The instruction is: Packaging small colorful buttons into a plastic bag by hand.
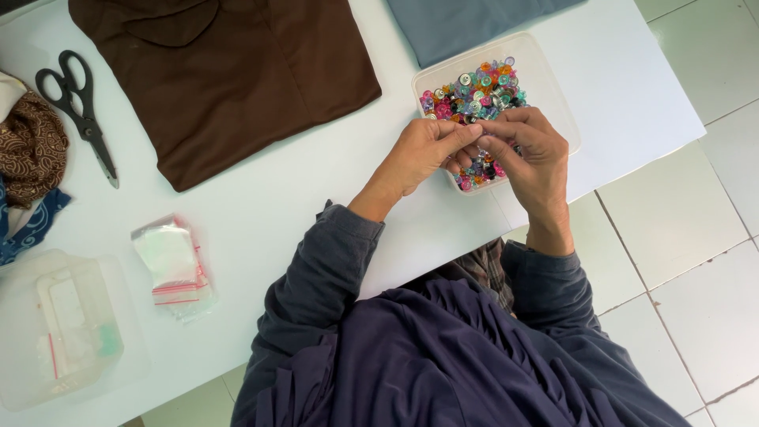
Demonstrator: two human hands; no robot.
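Observation:
My left hand [427, 150] and my right hand [526, 150] meet fingertip to fingertip just above a clear plastic container [545, 71] full of small colourful buttons [474, 91]. The fingers of both hands pinch together at one spot, apparently on a tiny button; the item itself is too small to make out. Both hands hover over the container's near half and hide part of its contents. Dark blue sleeves cover both forearms.
A folded brown garment [229, 75] lies at the back, a grey-blue cloth [466, 20] beside it. Black scissors [79, 111] and patterned fabric [32, 150] are at the left. Small zip bags [174, 265] and a clear lidded box [67, 328] sit front left. The white table's right edge [680, 95] meets tiled floor.

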